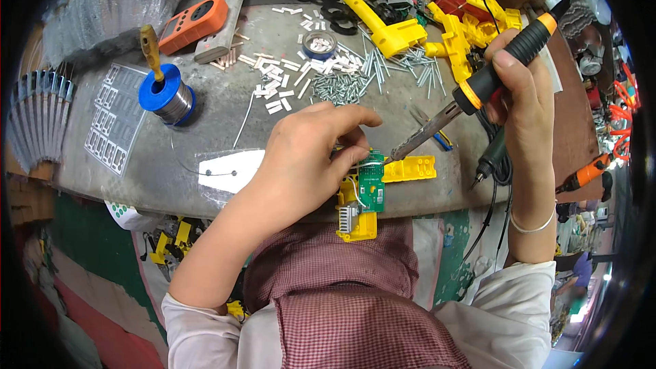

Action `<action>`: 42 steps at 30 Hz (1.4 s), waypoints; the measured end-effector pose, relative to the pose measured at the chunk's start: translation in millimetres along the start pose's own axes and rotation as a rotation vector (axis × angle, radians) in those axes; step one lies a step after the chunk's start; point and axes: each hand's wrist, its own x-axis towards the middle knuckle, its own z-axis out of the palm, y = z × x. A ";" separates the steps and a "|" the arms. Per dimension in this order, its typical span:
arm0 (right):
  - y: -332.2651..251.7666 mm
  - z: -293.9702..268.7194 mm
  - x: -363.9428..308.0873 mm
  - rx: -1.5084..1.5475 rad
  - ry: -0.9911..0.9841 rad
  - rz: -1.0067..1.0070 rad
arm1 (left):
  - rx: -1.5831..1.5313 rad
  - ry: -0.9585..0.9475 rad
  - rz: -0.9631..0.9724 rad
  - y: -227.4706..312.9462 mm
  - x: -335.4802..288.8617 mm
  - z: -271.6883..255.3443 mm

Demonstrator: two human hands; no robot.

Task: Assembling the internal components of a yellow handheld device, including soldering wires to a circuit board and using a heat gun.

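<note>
My right hand grips a soldering iron by its black and yellow handle. The iron slants down to the left, its tip at the upper right edge of a green circuit board. The board lies over a yellow plastic housing half at the table's front edge. My left hand is closed in a pinch at the board's upper left corner; what its fingertips hold is hidden. White wires run on the board's left side. Just below sits a silver ribbed block.
A blue solder spool with a yellow-handled tool in it stands left. Behind are an orange meter, screws, white strips and yellow housings. A dark green screwdriver-like tool and cables lie right.
</note>
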 end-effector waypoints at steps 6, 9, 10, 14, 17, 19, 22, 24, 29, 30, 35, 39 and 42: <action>1.7 1.7 -0.7 0.028 -0.042 0.008 | -0.013 -0.006 -0.014 0.6 -0.7 -1.5; 4.1 0.9 0.1 0.034 -0.070 0.003 | -0.009 -0.017 -0.010 -0.1 -0.9 -1.5; 4.0 0.8 -0.3 0.037 -0.075 0.006 | -0.004 -0.026 -0.005 -0.3 -0.8 -1.5; 0.6 -0.1 -3.0 0.032 -0.078 0.014 | -0.026 -0.022 0.016 -0.2 -0.6 -0.1; 1.8 2.3 -2.3 0.042 -0.083 0.008 | -0.013 -0.022 0.010 -1.5 -0.8 0.0; 2.1 1.2 -2.0 0.039 -0.087 0.008 | -0.011 -0.028 0.006 -1.8 0.0 0.2; 2.6 0.6 -2.5 0.039 -0.090 0.003 | 0.012 -0.022 0.027 -2.8 0.7 3.3; 2.4 1.0 -2.7 0.042 -0.088 -0.002 | -0.003 -0.022 0.030 -1.9 0.7 3.7; 2.2 0.3 -1.6 0.022 -0.079 -0.013 | 0.007 -0.002 0.034 0.8 -2.2 3.0; 3.2 -1.0 -1.6 0.022 -0.073 -0.007 | 0.004 0.036 0.029 2.5 -4.5 -0.8; 4.4 -3.0 -1.7 0.043 -0.025 -0.004 | 0.308 0.254 0.058 -4.7 -20.2 -30.7; 6.9 -4.4 -1.8 0.071 -0.035 -0.008 | 0.374 0.337 -0.049 -26.9 -31.9 -42.8; 7.3 -1.2 -1.6 0.078 -0.048 -0.015 | 0.269 0.347 -0.129 -31.0 -39.5 -37.9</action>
